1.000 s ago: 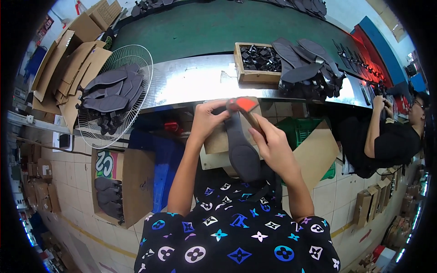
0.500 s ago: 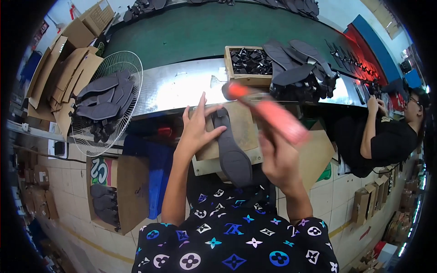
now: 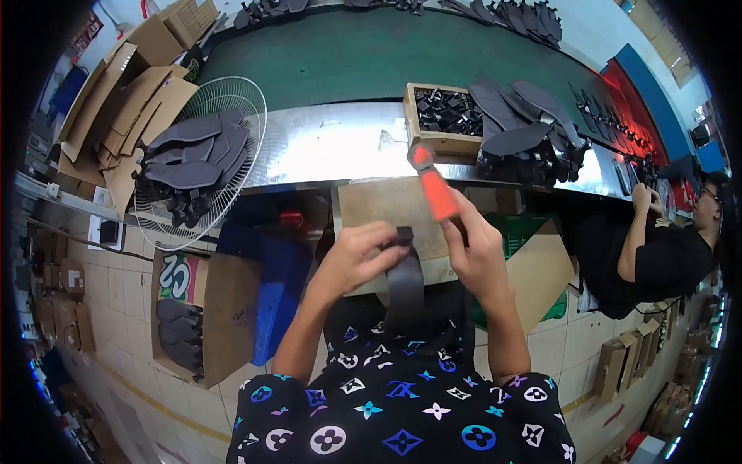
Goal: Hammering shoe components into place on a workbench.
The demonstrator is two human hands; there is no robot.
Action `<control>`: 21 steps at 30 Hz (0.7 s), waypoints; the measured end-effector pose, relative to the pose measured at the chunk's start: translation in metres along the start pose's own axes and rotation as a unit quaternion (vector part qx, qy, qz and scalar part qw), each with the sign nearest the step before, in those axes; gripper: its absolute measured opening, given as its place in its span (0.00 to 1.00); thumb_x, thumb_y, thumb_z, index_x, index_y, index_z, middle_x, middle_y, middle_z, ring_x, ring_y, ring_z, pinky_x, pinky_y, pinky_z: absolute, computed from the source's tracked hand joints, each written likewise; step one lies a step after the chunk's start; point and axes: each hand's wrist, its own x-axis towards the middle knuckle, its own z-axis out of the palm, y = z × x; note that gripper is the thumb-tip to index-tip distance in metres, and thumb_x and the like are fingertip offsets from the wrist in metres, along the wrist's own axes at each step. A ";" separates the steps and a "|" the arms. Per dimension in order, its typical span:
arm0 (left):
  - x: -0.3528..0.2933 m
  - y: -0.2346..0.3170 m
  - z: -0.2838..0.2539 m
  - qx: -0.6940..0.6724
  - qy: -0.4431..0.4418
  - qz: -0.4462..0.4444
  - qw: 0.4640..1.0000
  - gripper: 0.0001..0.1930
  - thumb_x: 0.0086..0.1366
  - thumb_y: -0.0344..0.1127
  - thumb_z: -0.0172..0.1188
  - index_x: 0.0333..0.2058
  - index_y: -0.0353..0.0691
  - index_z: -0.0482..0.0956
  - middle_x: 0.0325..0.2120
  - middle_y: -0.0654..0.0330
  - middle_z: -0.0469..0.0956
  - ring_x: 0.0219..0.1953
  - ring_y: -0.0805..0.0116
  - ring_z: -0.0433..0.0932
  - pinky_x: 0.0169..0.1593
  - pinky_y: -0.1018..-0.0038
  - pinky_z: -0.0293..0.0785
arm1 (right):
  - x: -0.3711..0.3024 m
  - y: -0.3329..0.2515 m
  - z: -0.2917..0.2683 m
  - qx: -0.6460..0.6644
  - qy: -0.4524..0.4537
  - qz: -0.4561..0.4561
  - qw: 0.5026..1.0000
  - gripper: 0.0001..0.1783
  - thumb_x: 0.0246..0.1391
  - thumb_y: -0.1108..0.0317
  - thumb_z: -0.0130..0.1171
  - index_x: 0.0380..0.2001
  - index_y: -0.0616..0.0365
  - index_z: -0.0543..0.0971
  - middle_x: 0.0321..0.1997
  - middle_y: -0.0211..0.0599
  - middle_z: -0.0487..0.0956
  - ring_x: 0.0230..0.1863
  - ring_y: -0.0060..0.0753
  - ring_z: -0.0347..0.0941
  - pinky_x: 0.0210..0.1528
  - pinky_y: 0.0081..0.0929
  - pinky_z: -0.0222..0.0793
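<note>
My left hand [image 3: 362,255] is closed on a dark grey shoe sole [image 3: 405,288] near its heel end, where a small black piece [image 3: 404,233] sticks up. The sole is tilted and blurred, its other end toward my lap. In my right hand [image 3: 477,251] is a hammer [image 3: 439,196] with a red-orange handle. Its round metal head points up and away from me, over the far right part of the work board [image 3: 379,203]. The sole is at the near side of that board.
Beyond the board runs a metal ledge [image 3: 309,147] and a green conveyor belt [image 3: 332,58]. A wooden box [image 3: 444,141] of black parts stands beside piled soles [image 3: 518,139]. A wire basket [image 3: 259,155] of soles is left, an open carton [image 3: 232,317] below. Another person [image 3: 657,247] sits at right.
My left hand has drawn the sole toward me, lifting its heel end off the board's far part. The hammer has swung more upright and sits nearer the board's right edge.
</note>
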 end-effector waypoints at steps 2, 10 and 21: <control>-0.018 0.032 -0.001 -0.185 -0.055 -0.078 0.978 0.09 0.66 0.33 0.62 0.37 0.31 0.82 0.26 0.59 0.79 0.28 0.73 0.78 0.33 0.80 0.71 | -0.004 0.016 0.002 -0.073 -0.088 -0.002 0.993 0.22 0.59 0.72 0.59 0.56 0.64 0.72 0.42 0.50 0.78 0.35 0.53 0.79 0.33 0.37 0.75; -0.050 0.082 0.000 -0.368 -0.122 -0.198 0.900 0.15 0.74 0.38 0.50 0.40 0.30 0.78 0.37 0.57 0.77 0.45 0.72 0.74 0.51 0.76 0.68 | -0.018 -0.012 0.010 0.394 -0.248 0.078 0.882 0.26 0.65 0.50 0.54 0.52 0.61 0.75 0.58 0.46 0.74 0.45 0.34 0.77 0.43 0.30 0.73; -0.047 0.091 -0.001 -0.472 -0.207 -0.239 0.823 0.18 0.76 0.41 0.47 0.47 0.29 0.75 0.42 0.56 0.76 0.49 0.67 0.74 0.56 0.72 0.68 | -0.028 -0.051 0.014 0.597 -0.188 0.171 0.761 0.33 0.65 0.36 0.46 0.31 0.59 0.77 0.37 0.40 0.75 0.48 0.43 0.72 0.55 0.41 0.65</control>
